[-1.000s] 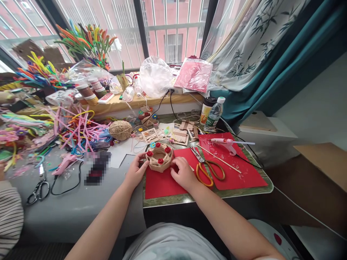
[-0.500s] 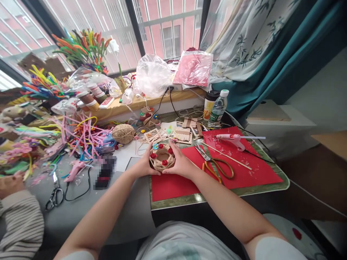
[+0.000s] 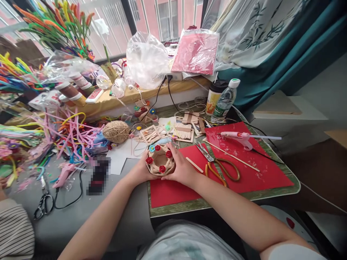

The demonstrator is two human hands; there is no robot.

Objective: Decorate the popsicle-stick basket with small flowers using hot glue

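Centre of frame: left hand [image 3: 141, 169] and right hand [image 3: 181, 167] cup a small twine-wrapped basket [image 3: 159, 160] from both sides; red rosettes and one blue on its rim. Basket sits at left edge of red paper sheet [image 3: 173, 191]. Orange-handled scissors [image 3: 220, 169] just right of right hand. Glue gun [image 3: 240, 136] upper right on red sheet. Twine ball [image 3: 116, 131] left of centre, pipe cleaners [image 3: 67, 133] beyond

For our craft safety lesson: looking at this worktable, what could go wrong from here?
The glue gun lies on red paper with its cord attached; if hot, it might scorch or drip. Open scissors sit close to the right hand, which could catch the blades. Both hands squeeze the basket; its small roses might pop off.
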